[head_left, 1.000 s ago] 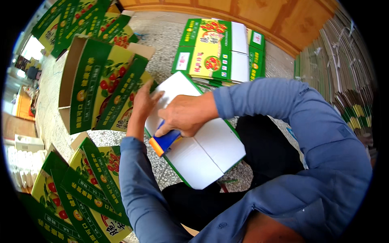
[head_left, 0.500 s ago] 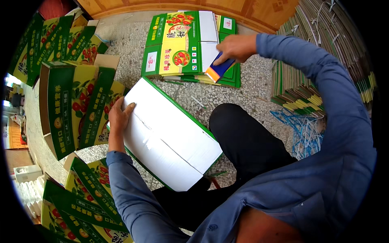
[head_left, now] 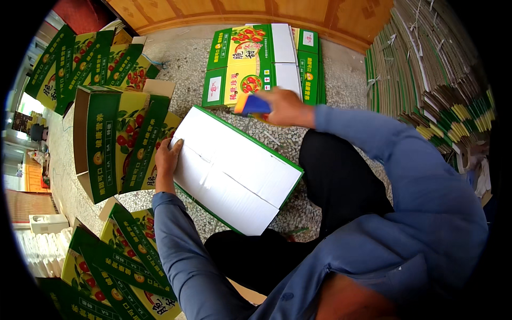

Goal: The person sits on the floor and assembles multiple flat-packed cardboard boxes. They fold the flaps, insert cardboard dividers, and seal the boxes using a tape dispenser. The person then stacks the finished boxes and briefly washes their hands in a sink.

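One white-faced, green-edged cardboard carton (head_left: 234, 170), on the speckled stone floor (head_left: 344, 74) before the black-trousered knees, long axis running from far left to near right. Left hand (head_left: 168, 156): nearer, grip holding the carton's left short end, thumb on the face. Right hand (head_left: 288, 106): grip closed round a blue-and-orange handheld tool (head_left: 255, 105), apart from the carton, beyond its far long edge; carton lies nearward and left. Floor's far edge: brown wooden panelling (head_left: 320, 16); before it, flat green-and-yellow printed cartons (head_left: 250, 69).
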